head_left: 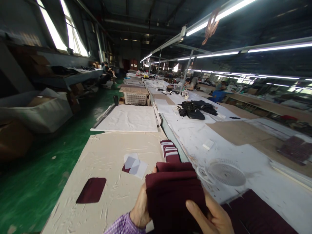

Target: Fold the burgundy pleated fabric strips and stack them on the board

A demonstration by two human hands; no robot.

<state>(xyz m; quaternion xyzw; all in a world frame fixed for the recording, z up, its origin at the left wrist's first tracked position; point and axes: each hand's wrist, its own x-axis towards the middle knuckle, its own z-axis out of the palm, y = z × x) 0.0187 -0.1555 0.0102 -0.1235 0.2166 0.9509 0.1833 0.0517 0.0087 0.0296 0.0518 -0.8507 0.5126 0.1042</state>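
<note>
Between my two hands is a thick stack of maroon fabric pieces (174, 195), held up over the front of the beige-covered table (117, 146). My left hand (142, 203) grips its left edge, the fingers partly hidden behind the cloth. On the right side, my right hand (212, 214) clasps the stack with the thumb lying across its front. Just beyond it lies a fanned row of maroon and white pieces (170, 151). One maroon fabric piece (91, 190) rests flat at the left, and some white paper-like squares (135, 165) overlap a maroon corner near the middle.
To the right, a long white table (185, 130) carries a round white fan grille (226, 174), dark garments (196, 109) and more maroon cloth (260, 213). Ahead stands a plastic crate (135, 97). A green floor aisle (60, 162) runs along the left, beside a large white bin (44, 110).
</note>
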